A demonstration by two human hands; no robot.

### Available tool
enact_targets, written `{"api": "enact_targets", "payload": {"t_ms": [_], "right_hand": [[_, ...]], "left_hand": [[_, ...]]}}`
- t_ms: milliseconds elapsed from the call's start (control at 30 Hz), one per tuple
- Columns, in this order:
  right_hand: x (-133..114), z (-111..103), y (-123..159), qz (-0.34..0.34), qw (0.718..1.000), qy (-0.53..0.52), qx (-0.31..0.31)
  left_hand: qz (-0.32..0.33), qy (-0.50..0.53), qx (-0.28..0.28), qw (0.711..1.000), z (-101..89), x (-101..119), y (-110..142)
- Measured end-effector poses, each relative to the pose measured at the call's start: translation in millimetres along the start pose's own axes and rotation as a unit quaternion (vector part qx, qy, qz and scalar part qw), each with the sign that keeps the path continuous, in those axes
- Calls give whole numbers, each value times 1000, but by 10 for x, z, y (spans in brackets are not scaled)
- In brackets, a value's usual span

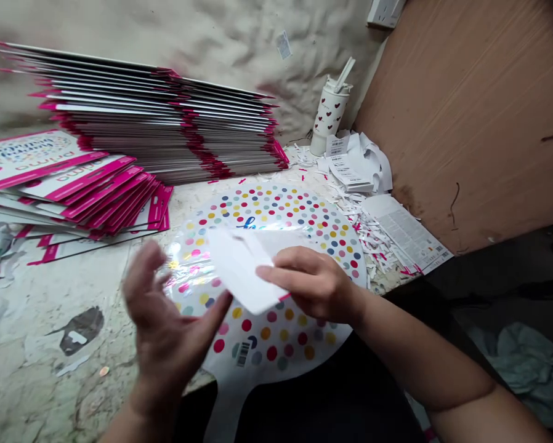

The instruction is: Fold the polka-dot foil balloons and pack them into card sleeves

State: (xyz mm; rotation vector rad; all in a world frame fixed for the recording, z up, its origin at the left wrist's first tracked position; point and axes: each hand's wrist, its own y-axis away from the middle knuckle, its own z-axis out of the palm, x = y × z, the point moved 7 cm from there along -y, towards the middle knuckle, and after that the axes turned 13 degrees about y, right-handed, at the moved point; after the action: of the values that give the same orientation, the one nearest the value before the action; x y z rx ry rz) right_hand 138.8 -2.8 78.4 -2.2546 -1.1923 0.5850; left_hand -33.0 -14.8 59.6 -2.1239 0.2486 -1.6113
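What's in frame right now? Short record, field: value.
right hand: holds white card above polka-dot foil balloon
left hand: open, blurred, beside the card
behind: pink-edged card stack
right of balloon: paper scraps, heart-print tumbler

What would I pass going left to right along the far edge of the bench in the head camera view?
Fanned pink-edged printed cards → tall stack of pink-edged flat packs → white heart-print tumbler with straws → wooden panel
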Motion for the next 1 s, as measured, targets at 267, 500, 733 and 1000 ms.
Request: {"api": "enact_targets", "payload": {"t_ms": [267,500,733,1000], "right_hand": [[-103,326,529,-108,987,113,-46],[81,610,632,80,979,-7,-188],[180,743,307,38,941,-14,-336],[-145,820,274,-93,930,211,-287]], "left_hand": [[286,-243,-343,861,210,-224,620],[7,-178,-313,933,291,-508,602],[-42,-236,-238,941,266,-652,312],[-281,-4,-191,940,25,-463,658]]}}
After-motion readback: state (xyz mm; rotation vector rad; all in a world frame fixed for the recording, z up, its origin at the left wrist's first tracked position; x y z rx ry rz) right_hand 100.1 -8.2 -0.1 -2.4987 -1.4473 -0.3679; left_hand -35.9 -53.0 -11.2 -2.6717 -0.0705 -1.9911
